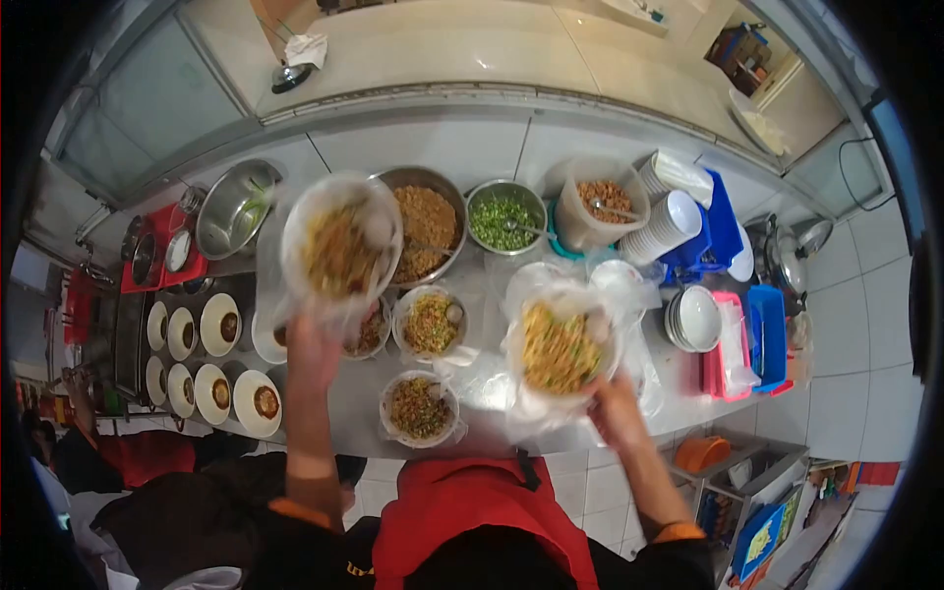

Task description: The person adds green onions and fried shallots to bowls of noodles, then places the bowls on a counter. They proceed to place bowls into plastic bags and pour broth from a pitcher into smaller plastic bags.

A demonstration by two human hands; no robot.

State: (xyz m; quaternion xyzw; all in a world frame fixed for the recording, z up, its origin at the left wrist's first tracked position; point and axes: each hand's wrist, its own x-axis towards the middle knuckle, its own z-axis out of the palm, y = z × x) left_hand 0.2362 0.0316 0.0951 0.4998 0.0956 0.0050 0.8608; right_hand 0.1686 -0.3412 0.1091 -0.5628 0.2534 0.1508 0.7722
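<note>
My left hand [313, 346] is closed on the near rim of a plastic-lined bowl of noodles [339, 251], raised over the counter's left half and blurred by motion. Closed on the lower right edge of another plastic-lined noodle bowl [559, 354] is my right hand [617, 408]. Between the two, a bowl of noodles with greens [431, 323] stands on the counter, and one more noodle bowl [421, 407] sits nearer the front edge. Partly hidden beside my left wrist is another filled bowl [368, 329].
Along the back stand a metal bowl of minced topping [421, 231], chopped greens [506, 218], a topping tub [602, 202] and stacked white bowls [669, 228]. Several bowls with dark sauce [258, 403] line the left. Blue [767, 339] and pink baskets [726, 346] are right. Another person [147, 462] is at left.
</note>
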